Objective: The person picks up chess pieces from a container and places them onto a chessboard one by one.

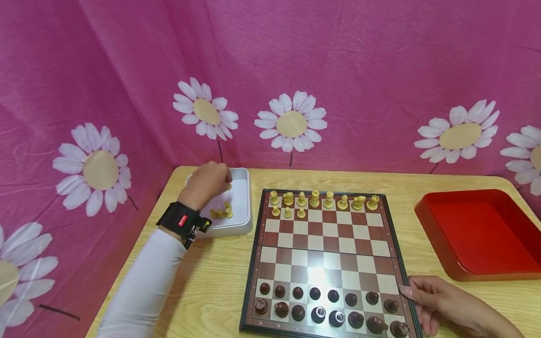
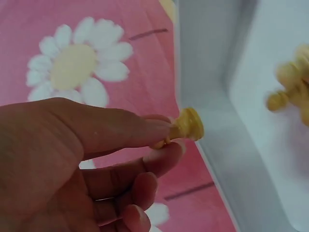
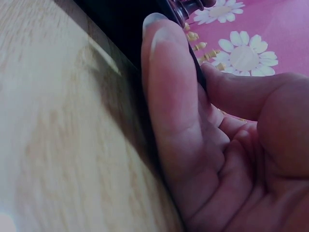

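Note:
My left hand (image 1: 208, 182) is over the white box (image 1: 244, 202) at the back left. In the left wrist view it pinches a yellow chess pawn (image 2: 189, 125) between thumb and fingers, base outward. Several more yellow pieces (image 1: 221, 212) stand or lie in the box, blurred in the wrist view. My right hand (image 1: 448, 300) grips the right edge of the chessboard (image 1: 310, 244) near its front corner, thumb on top and fingers at the side. A full back row of yellow pieces (image 1: 314, 199) and 3 yellow pawns (image 1: 287, 212) stand along the far side.
Two rows of dark brown pieces (image 1: 314, 294) stand along the board's near side. To the right, a red tray (image 1: 456, 263) sits on the wooden table (image 1: 220, 281). Behind hangs a pink cloth (image 1: 359, 84) with white daisies.

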Tool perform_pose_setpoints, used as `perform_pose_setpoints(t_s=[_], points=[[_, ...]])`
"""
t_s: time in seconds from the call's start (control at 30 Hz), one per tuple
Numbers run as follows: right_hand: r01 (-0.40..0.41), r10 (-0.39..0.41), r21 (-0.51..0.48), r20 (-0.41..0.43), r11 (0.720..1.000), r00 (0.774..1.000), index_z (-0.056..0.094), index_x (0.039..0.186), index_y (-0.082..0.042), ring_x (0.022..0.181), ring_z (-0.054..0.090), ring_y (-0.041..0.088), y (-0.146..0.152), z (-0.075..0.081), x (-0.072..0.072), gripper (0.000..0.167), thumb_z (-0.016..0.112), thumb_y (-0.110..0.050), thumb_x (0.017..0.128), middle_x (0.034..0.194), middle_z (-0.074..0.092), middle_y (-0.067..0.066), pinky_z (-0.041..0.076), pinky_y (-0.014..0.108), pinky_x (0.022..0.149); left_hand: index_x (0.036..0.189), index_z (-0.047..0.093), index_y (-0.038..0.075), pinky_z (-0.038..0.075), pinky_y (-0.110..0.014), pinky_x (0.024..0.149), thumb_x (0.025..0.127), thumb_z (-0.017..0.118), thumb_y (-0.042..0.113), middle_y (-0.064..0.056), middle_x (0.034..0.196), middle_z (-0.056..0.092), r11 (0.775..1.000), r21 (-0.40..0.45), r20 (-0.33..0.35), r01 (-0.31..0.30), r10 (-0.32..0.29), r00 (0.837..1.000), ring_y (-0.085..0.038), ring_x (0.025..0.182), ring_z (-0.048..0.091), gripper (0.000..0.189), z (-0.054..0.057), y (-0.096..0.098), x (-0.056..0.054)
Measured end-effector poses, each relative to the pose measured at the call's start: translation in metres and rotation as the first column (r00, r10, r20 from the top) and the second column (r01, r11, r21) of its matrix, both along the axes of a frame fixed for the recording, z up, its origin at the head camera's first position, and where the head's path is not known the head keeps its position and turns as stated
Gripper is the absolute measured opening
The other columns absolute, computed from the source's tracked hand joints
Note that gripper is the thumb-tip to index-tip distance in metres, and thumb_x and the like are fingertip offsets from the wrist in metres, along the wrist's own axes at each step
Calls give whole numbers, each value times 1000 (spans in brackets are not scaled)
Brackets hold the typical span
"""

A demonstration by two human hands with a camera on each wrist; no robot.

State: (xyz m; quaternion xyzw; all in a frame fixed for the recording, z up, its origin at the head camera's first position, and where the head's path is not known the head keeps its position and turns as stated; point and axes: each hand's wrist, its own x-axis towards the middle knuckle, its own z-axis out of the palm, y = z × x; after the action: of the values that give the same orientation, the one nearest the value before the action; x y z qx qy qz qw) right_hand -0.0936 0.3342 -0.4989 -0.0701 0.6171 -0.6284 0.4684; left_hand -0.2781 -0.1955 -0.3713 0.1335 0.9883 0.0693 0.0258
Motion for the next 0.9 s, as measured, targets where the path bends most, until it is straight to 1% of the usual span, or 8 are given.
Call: perform_pose_setpoints(t_s=[0.1, 0.3, 0.37, 0.5, 0.57, 0.7, 0.8, 0.9], points=[[2, -2, -3, -9, 1000, 1000, 59, 115, -4, 66, 70, 11, 0, -1, 0, 29, 37, -22, 114, 81, 73, 5, 59, 23, 64, 107, 82, 6, 59, -40, 82, 92, 74, 7, -9, 100, 80, 998, 15, -74, 58, -56, 996, -24, 91, 71, 17, 6, 11, 5], [2, -2, -7, -10, 1000, 1000, 59, 111, -5, 67, 71, 11, -1, -1, 0, 29, 37, -23, 114, 82, 74, 5, 59, 23, 64, 108, 81, 6, 61, -40, 82, 91, 73, 6, -10, 103, 80, 993, 17, -131, 120, -116, 985, -26, 95, 73, 19, 18, 35, 17], [0, 0, -7, -13, 1000, 1000, 59, 109, -5, 67, 71, 11, -1, -1, 0, 29, 37, -23, 114, 82, 74, 4, 59, 23, 64, 102, 81, 6, 60, -38, 78, 91, 71, 5, -8, 95, 80, 990, 13, -161, 143, -139, 977, -24, 89, 72, 14, 19, 42, 20], [1, -1, -6, -24, 1000, 1000, 58, 105, -6, 66, 71, 11, -2, -1, 0, 28, 37, -22, 114, 81, 74, 4, 59, 23, 63, 85, 80, 9, 52, -33, 67, 91, 71, 4, -3, 77, 73, 976, 7, -237, 216, -208, 949, -18, 76, 62, 13, 17, 54, 23], [2, -2, -3, -29, 1000, 1000, 58, 103, -7, 65, 71, 10, -1, 0, 1, 27, 37, -22, 114, 80, 73, 3, 59, 22, 63, 86, 81, 9, 55, -33, 70, 91, 72, 4, -2, 78, 74, 969, 5, -257, 247, -237, 937, -19, 79, 64, 12, 15, 59, 25], [4, -5, -3, -18, 1000, 1000, 59, 108, -6, 67, 71, 11, 0, 1, 1, 28, 37, -23, 114, 82, 73, 5, 59, 22, 64, 99, 84, 11, 60, -36, 81, 90, 76, 6, -4, 92, 80, 957, -8, -276, 291, -282, 919, -22, 92, 69, 12, 10, 71, 28], [5, -6, -3, -9, 1000, 1000, 60, 112, -5, 67, 71, 12, 0, 1, 1, 30, 37, -23, 114, 83, 74, 5, 59, 23, 64, 100, 84, 12, 59, -34, 78, 91, 75, 6, -2, 93, 80, 945, -13, -277, 328, -319, 906, -21, 92, 67, 14, 7, 80, 30], [8, -8, 3, -16, 1000, 1000, 60, 109, -5, 66, 71, 11, -1, 1, 2, 29, 38, -23, 114, 81, 73, 5, 59, 23, 63, 101, 84, 13, 58, -32, 75, 92, 75, 7, -1, 95, 80, 933, 1, -273, 359, -345, 898, -20, 92, 64, 14, 5, 88, 33]])
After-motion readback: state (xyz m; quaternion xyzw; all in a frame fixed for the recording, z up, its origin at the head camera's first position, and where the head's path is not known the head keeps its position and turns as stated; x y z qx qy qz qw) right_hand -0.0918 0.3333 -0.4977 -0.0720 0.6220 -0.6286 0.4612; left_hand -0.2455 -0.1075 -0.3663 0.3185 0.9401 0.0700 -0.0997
